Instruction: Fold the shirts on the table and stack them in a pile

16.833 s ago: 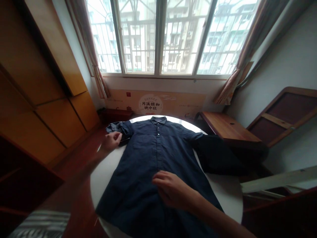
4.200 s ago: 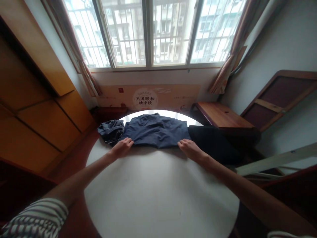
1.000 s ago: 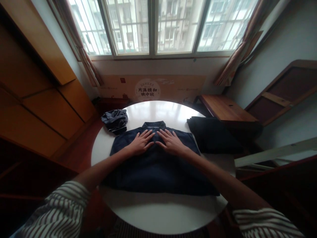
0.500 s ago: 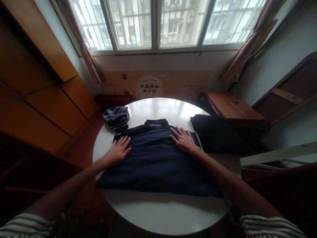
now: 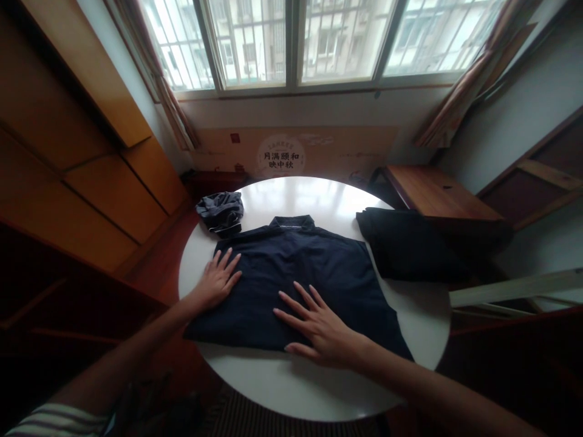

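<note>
A dark navy shirt [image 5: 259, 273] lies spread on a round white table [image 5: 328, 394], its collar [image 5: 292, 223] toward the window. My left hand [image 5: 218, 280] rests open on the shirt's left edge, fingers spread. Across the lower middle of the shirt, my right hand [image 5: 319, 328] lies flat with its fingers apart. Part of the shirt's lower edge is hidden under my right hand and forearm.
A crumpled grey-and-black cloth [image 5: 220, 212] sits at the table's back left. Folded dark fabric [image 5: 410, 246] lies on the right side, partly past the rim. Behind it stands a wooden desk [image 5: 441, 193]. Brown cabinets [image 5: 104, 200] line the left.
My right hand has moved from the shirt's upper right down to its lower middle, staying open. My left hand remains on the left edge. The view has shifted slightly.
</note>
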Tool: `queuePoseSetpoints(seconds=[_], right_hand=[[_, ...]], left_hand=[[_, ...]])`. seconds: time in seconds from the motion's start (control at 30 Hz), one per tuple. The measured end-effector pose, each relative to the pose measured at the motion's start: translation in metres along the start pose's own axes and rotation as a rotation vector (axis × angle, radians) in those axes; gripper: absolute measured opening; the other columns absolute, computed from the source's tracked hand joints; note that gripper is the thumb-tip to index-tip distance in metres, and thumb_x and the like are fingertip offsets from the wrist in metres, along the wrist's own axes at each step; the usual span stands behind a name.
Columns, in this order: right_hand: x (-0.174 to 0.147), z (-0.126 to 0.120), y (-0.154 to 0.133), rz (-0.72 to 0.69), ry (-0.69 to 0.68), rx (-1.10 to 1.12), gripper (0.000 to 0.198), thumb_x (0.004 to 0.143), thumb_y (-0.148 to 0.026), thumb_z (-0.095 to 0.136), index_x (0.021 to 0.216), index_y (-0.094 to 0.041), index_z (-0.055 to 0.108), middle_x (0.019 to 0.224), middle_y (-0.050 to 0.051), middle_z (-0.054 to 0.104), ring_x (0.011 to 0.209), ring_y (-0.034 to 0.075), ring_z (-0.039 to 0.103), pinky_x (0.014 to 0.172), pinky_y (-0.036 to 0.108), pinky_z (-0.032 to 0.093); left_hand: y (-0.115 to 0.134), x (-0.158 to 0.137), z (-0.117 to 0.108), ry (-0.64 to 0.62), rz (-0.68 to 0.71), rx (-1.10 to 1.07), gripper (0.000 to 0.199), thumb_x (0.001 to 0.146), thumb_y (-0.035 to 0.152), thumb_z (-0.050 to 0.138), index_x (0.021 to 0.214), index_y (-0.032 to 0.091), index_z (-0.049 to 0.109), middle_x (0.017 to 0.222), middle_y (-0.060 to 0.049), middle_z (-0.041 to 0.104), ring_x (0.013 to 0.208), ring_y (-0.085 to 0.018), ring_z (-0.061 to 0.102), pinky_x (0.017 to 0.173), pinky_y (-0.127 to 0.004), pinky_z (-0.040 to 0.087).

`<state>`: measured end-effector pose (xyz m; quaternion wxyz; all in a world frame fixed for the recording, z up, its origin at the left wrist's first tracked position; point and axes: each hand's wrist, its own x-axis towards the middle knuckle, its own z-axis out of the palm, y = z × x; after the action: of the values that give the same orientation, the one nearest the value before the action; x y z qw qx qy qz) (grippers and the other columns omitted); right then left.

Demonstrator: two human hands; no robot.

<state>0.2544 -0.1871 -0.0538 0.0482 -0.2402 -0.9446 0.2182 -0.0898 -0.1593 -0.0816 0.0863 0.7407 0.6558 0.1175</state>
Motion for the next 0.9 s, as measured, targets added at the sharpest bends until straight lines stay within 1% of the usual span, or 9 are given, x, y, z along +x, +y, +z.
queuePoseSetpoints(seconds=[0.07,0.17,0.23,0.3,0.37,0.47,0.67,0.77,0.9], right_hand=[[-0.011,0.002,-0.003,-0.002,-0.02,0.025,0.072,0.094,-0.063,0.047,0.156,-0.034,0.023,0.165,0.004,0.009,0.15,0.038,-0.001,0.116,0.066,0.004],[-0.019,-0.001,-0.006,0.002,-0.037,0.054,0.075,0.092,-0.064,0.049,0.156,-0.034,0.022,0.165,0.005,0.009,0.15,0.038,-0.001,0.116,0.067,0.003],[-0.017,-0.004,-0.01,0.012,-0.043,0.064,0.073,0.092,-0.062,0.05,0.155,-0.033,0.026,0.165,0.006,0.011,0.149,0.039,0.0,0.115,0.068,0.004],[-0.013,-0.007,-0.013,0.027,-0.045,0.063,0.07,0.093,-0.062,0.048,0.154,-0.032,0.031,0.164,0.008,0.017,0.149,0.041,0.004,0.114,0.069,0.008],[-0.009,-0.01,-0.015,0.049,-0.036,0.057,0.066,0.095,-0.061,0.045,0.152,-0.029,0.037,0.161,0.009,0.025,0.148,0.042,0.011,0.113,0.07,0.014],[-0.005,-0.017,-0.016,0.072,-0.002,0.065,0.063,0.097,-0.06,0.043,0.15,-0.025,0.042,0.156,0.01,0.038,0.146,0.041,0.022,0.112,0.067,0.023],[-0.009,-0.035,-0.003,0.07,0.113,0.242,0.057,0.101,-0.052,0.039,0.145,-0.017,0.049,0.145,0.012,0.052,0.137,0.025,0.044,0.115,0.042,0.034],[-0.011,-0.04,0.008,0.105,0.171,0.406,0.055,0.102,-0.052,0.036,0.144,-0.019,0.049,0.144,0.011,0.054,0.133,0.022,0.048,0.114,0.039,0.036],[-0.009,-0.043,0.017,0.192,0.302,0.703,0.053,0.101,-0.055,0.035,0.142,-0.025,0.051,0.144,0.008,0.054,0.129,0.023,0.052,0.111,0.044,0.038]], left_hand=[[-0.008,-0.001,0.0,0.12,-0.138,-0.155,0.064,0.095,0.045,0.047,0.151,0.015,0.036,0.161,-0.017,0.022,0.15,-0.034,0.014,0.119,-0.055,0.02],[-0.014,0.004,-0.015,0.224,-0.394,-0.522,0.076,0.087,0.043,0.062,0.15,0.013,0.031,0.153,-0.024,0.035,0.138,-0.032,0.042,0.109,-0.047,0.041],[-0.016,0.012,-0.03,0.222,-0.545,-0.773,0.085,0.078,0.043,0.074,0.147,0.014,0.034,0.142,-0.024,0.05,0.119,-0.029,0.061,0.094,-0.04,0.053],[-0.017,0.02,-0.045,0.115,-0.612,-0.94,0.084,0.068,0.045,0.083,0.136,0.012,0.047,0.123,-0.021,0.064,0.099,-0.026,0.07,0.079,-0.033,0.056],[-0.018,0.026,-0.056,-0.083,-0.593,-0.991,0.073,0.059,0.049,0.087,0.115,0.01,0.062,0.102,-0.015,0.073,0.085,-0.024,0.071,0.07,-0.029,0.055],[-0.019,0.031,-0.065,-0.33,-0.522,-0.937,0.058,0.052,0.053,0.089,0.088,0.011,0.071,0.085,-0.01,0.075,0.079,-0.026,0.071,0.066,-0.029,0.054],[-0.016,0.027,-0.073,-0.469,-0.43,-0.959,0.061,0.056,0.05,0.089,0.102,0.015,0.069,0.095,-0.008,0.075,0.081,-0.024,0.071,0.067,-0.029,0.056],[0.0,0.031,-0.08,-0.436,-0.343,-1.119,0.061,0.059,0.043,0.089,0.11,0.018,0.066,0.095,-0.006,0.074,0.082,-0.023,0.071,0.07,-0.03,0.058],[0.053,0.051,-0.088,-0.154,-0.211,-1.295,0.064,0.064,0.037,0.085,0.121,0.02,0.06,0.097,-0.004,0.073,0.082,-0.023,0.071,0.071,-0.029,0.059]])
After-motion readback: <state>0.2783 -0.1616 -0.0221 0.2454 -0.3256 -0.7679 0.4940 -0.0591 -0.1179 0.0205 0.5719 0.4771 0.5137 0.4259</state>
